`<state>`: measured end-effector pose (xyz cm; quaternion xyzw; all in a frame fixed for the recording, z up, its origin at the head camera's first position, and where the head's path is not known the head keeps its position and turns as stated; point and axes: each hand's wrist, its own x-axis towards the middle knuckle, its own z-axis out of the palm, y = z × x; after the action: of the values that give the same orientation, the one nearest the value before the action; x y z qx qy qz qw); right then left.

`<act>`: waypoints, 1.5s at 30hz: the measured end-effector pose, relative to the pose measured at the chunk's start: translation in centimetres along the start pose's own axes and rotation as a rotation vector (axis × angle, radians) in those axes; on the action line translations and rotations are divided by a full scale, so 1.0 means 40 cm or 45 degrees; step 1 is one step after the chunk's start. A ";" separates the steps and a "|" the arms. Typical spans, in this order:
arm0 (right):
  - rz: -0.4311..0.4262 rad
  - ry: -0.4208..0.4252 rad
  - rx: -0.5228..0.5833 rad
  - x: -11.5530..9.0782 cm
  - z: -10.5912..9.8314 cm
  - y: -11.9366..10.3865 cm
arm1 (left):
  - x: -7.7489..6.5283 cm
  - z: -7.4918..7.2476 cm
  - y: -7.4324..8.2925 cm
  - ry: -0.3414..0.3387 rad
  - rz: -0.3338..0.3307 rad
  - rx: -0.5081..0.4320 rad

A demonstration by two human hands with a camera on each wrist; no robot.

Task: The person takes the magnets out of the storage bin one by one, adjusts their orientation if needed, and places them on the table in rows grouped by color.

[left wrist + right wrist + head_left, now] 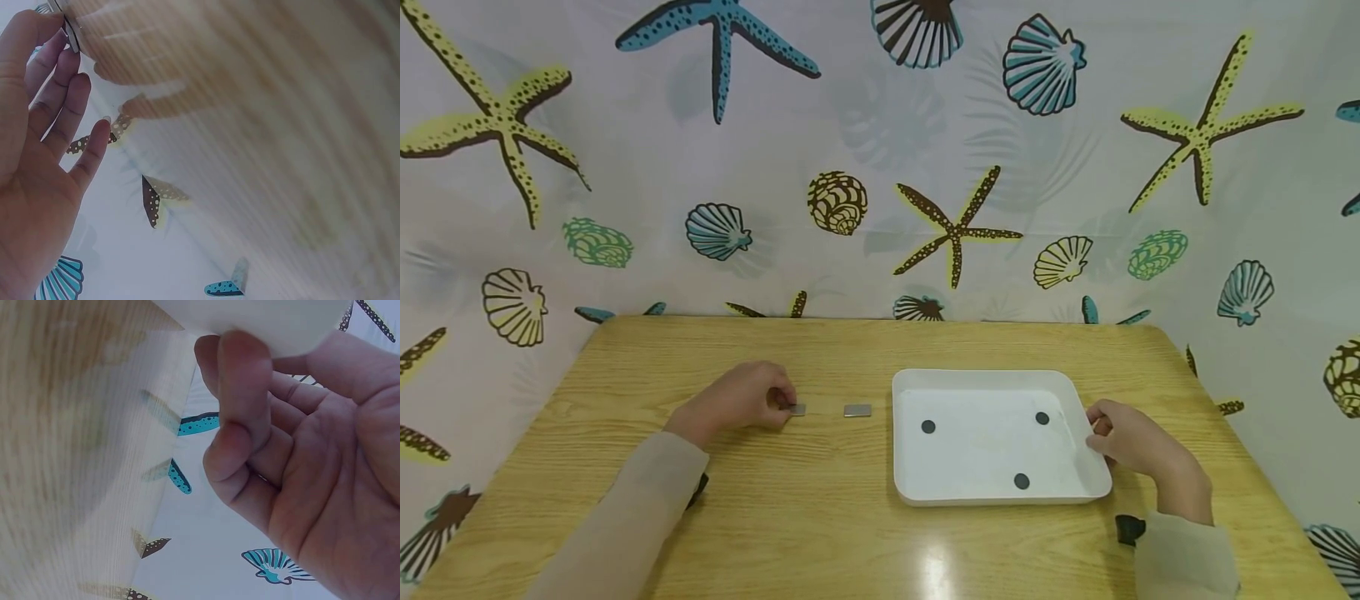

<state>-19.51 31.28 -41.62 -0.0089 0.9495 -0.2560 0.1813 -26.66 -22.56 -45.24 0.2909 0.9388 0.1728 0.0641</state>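
Observation:
My left hand (745, 396) pinches a small flat silver rectangular piece (798, 410) at the tabletop, left of the tray. In the left wrist view the piece's thin edge (72, 36) shows between thumb and fingertips, the other fingers loosely bent. A second silver rectangular piece (857, 411) lies flat between that hand and the tray. The white shallow tray (970, 492) holds three dark round discs, one at left (928, 427), one at upper right (1042, 418), one near the front (1022, 482). My right hand (1138, 442) grips the tray's right wall, its fingers curled against the tray's corner (294, 331).
A wood-grain table (805, 533) carries everything. Behind it and along both sides hangs a white cloth (790, 150) printed with starfish and shells. Dark bands show at both wrists, beside the light sleeves.

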 end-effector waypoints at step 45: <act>0.006 -0.008 -0.003 0.002 0.002 0.002 | 0.038 -0.042 0.099 0.062 0.142 0.062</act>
<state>-19.55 31.29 -41.74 -0.0075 0.9492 -0.2544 0.1849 -26.20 -19.15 -42.28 0.3400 0.9263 0.1604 0.0244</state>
